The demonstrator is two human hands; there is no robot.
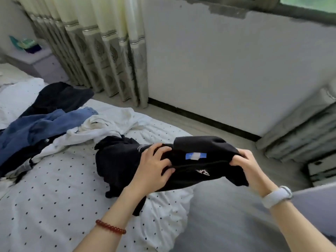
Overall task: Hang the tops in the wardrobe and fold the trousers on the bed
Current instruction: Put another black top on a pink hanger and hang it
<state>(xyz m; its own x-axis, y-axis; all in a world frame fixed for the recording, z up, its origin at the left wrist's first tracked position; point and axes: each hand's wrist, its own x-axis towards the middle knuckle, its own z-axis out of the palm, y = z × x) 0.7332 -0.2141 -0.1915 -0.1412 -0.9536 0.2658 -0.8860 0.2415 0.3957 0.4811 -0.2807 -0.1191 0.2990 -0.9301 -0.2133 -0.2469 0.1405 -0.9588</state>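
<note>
A black top [196, 151] with a blue and white neck label and a small white print is held up over the corner of the bed [54, 197]. My left hand [154, 164] grips its fabric near the collar. My right hand [241, 162] pinches the other end of the collar. The rest of the top trails onto the dotted white sheet. Further back on the bed lie blue jeans [45, 126], a white garment [101, 128] and a dark garment [61, 97] in a loose pile.
A patterned curtain [101, 51] hangs at the back beside a white wall [227, 70]. A bedside cabinet [41, 64] stands at the far left. A radiator [300, 135] sits on the right, with floor between it and the bed.
</note>
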